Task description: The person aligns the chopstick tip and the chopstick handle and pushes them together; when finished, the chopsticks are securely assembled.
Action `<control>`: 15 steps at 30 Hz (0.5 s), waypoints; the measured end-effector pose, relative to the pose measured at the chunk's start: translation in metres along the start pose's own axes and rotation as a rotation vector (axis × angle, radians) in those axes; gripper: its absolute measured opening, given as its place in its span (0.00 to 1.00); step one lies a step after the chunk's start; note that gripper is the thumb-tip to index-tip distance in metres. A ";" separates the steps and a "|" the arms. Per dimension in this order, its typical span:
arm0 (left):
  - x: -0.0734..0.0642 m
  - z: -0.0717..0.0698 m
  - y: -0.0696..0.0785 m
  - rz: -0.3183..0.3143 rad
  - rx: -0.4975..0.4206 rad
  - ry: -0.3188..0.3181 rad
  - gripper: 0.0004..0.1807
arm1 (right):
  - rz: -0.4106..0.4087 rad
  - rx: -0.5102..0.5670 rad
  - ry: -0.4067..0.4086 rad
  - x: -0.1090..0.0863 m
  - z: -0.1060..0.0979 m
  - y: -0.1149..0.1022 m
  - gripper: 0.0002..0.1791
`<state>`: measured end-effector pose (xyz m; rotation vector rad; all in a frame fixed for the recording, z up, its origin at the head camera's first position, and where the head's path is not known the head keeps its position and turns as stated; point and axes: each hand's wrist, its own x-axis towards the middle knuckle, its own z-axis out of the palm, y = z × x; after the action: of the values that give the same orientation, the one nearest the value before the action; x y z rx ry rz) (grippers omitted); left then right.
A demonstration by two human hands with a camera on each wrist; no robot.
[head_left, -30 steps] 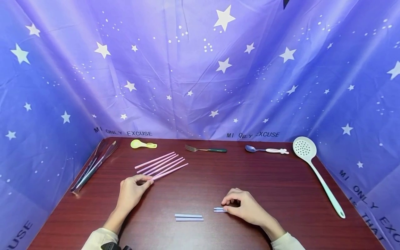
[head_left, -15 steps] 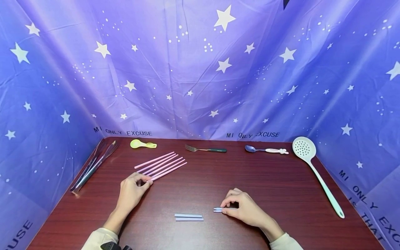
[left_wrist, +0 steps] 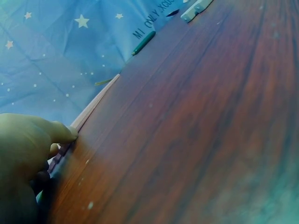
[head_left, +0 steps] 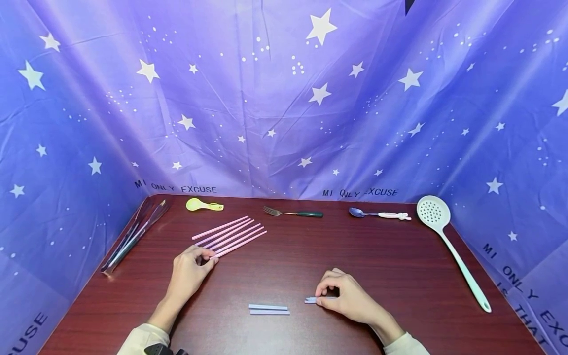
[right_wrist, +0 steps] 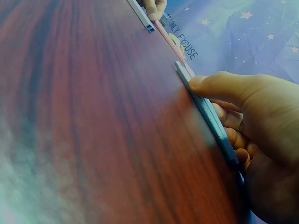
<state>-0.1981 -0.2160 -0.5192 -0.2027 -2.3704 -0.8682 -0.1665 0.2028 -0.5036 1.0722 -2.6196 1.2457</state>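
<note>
My left hand (head_left: pixel 190 268) pinches the near end of the closest pink stick (head_left: pixel 241 244), one of several slim pink sticks lying side by side in a slanted row. In the left wrist view, thumb and finger meet at its end. My right hand (head_left: pixel 348 296) pinches light-blue sticks (head_left: pixel 310 300) between thumb and forefinger, close to their left ends; the head view shows narrower tips, and the fingers hide much of their length. Left of that hand lie two more light-blue sticks (head_left: pixel 268 309), nearly parallel. One has a hollow-looking end in the right wrist view.
Along the table's back lie a yellow measuring spoon (head_left: pixel 204 204), a green-handled fork (head_left: pixel 293 213) and a spoon (head_left: pixel 379 214) with a white handle. Metal tongs (head_left: pixel 133 239) lie at the left edge, a pale green skimmer (head_left: pixel 452 246) at the right. Starry cloth (head_left: pixel 284 108) walls surround three sides.
The nearest pink stick has shifted slightly toward the others in the row. My right fingers have slid left along the light-blue sticks, whose tips now sit closer together.
</note>
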 end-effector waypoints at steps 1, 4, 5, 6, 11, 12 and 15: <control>0.000 0.000 0.000 -0.002 0.002 -0.002 0.11 | -0.002 0.001 -0.002 0.000 0.000 0.000 0.07; 0.000 0.001 0.000 -0.010 0.003 -0.011 0.11 | -0.006 0.006 -0.008 0.000 -0.001 -0.001 0.07; 0.000 0.001 0.000 -0.012 0.004 -0.013 0.11 | -0.006 0.009 -0.008 0.000 -0.001 -0.001 0.07; 0.000 0.001 0.000 -0.014 0.004 -0.015 0.11 | -0.007 0.011 -0.009 0.000 -0.001 -0.001 0.07; 0.000 0.000 0.000 -0.011 0.012 -0.019 0.11 | -0.010 0.017 -0.008 0.000 -0.002 -0.001 0.11; 0.000 0.000 0.000 -0.009 0.012 -0.018 0.11 | -0.010 0.019 -0.007 0.000 -0.002 0.000 0.11; 0.000 0.001 -0.001 0.003 0.011 -0.012 0.11 | -0.009 0.025 -0.004 0.000 -0.001 0.001 0.10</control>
<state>-0.1984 -0.2161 -0.5201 -0.2074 -2.3849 -0.8545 -0.1670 0.2037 -0.5040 1.0905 -2.6052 1.2792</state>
